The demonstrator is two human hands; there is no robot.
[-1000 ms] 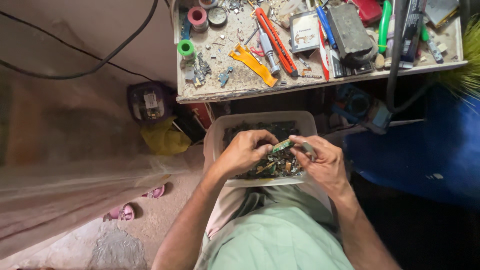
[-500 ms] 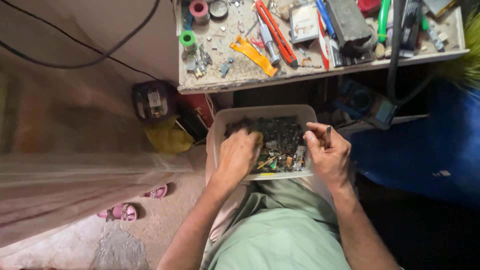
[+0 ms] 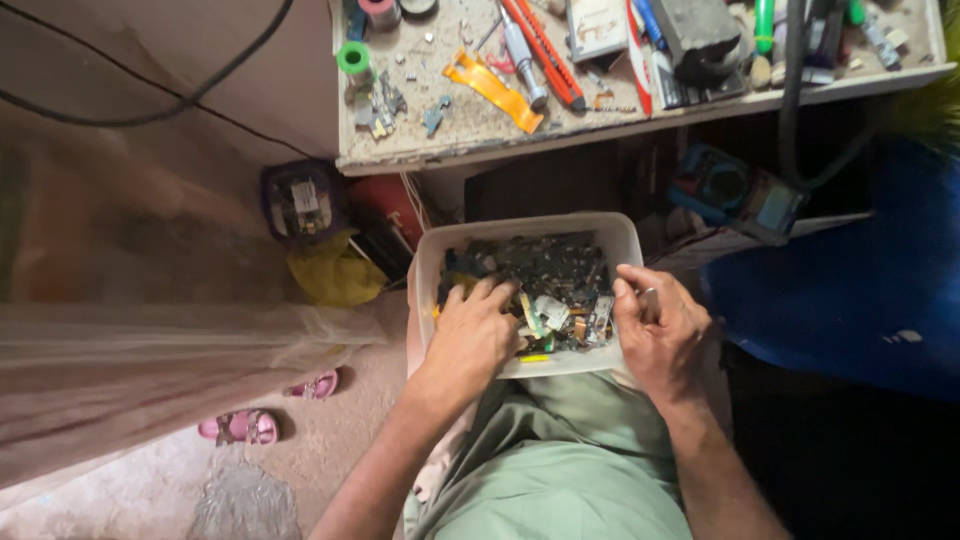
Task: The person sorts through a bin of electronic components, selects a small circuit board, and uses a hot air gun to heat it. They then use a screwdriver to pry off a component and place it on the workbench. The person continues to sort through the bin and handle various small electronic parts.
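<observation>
Head view: tub (image 3: pixel 430 262) of scrap on lap, below worktop (image 3: pixel 600 125) edge. Left hand (image 3: pixel 470 335) spread flat in scrap, now deeper. Right hand (image 3: pixel 660 330) at tub's right rim, pinching small metal piece; open floor left.

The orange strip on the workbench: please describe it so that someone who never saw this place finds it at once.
Start at the cluttered workbench along the top of the head view, above the white tub where both hands dig. The orange strip lies flat and slanted near the bench's middle, left of the red-handled tool. It alone is a broad, flat orange band.
</observation>
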